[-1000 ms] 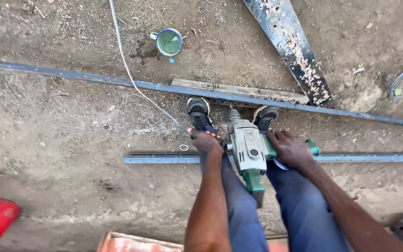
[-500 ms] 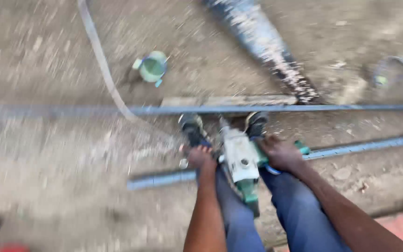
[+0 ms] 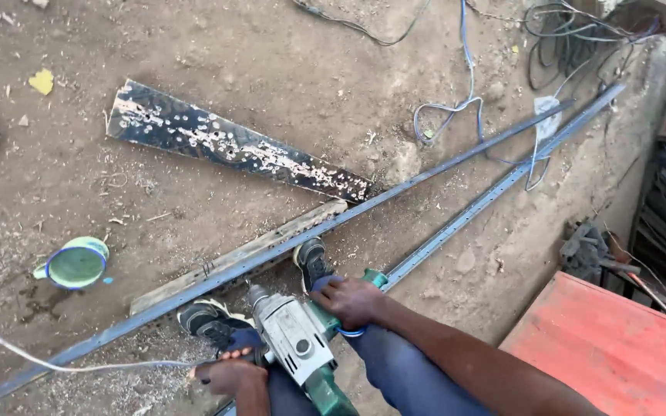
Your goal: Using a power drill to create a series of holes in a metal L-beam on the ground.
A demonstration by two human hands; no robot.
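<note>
Here an electric drill [image 3: 296, 344] is gripped by both hands: the right hand [image 3: 354, 302] is closed on its green side handle, the left hand [image 3: 229, 375] on the opposite grip. Its nose is pointed away from the body, toward the long steel angle bar [image 3: 395, 196] pinned under both shoes, whose long axis is laid diagonally from lower left to upper right.

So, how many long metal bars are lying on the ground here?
2. One metal bar runs from lower left to upper right, under the person's shoes. The perforated bar lies beside it, nearer the red sheet; its lower end is hidden behind the drill.
</note>
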